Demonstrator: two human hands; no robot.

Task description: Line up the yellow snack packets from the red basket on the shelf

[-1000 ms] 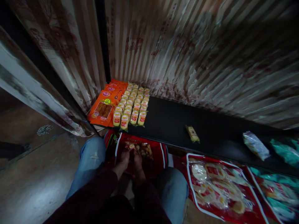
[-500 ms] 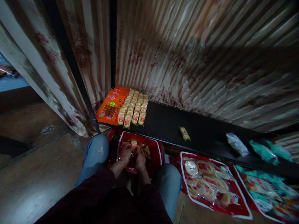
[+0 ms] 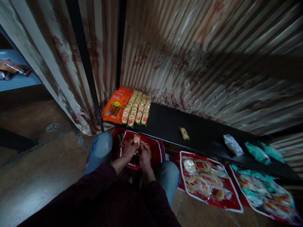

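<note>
My left hand [image 3: 129, 149] is closed on a small yellow wrapped snack [image 3: 137, 140], held upright above a red bag [image 3: 155, 151] between my knees. Beside it, my right hand [image 3: 145, 154] has its fingertips bent at the snack's lower right edge; whether they grip it is unclear. Wrapped pieces in the bag are mostly hidden by my hands. On the black shelf [image 3: 163, 121] ahead, rows of similar yellow snacks [image 3: 138, 108] lie beside orange packets [image 3: 115, 107].
One yellow snack [image 3: 184, 133], a white packet [image 3: 233, 145] and teal packets [image 3: 257, 153] lie along the shelf. Red-edged bags of round pastries [image 3: 208, 179] and teal-and-white packs [image 3: 267, 192] stand in front. A black post [image 3: 86, 60] rises at the left.
The snack has come up out of the bag between my hands and now stands upright. My hands have closed in around it. The view has shifted slightly.
</note>
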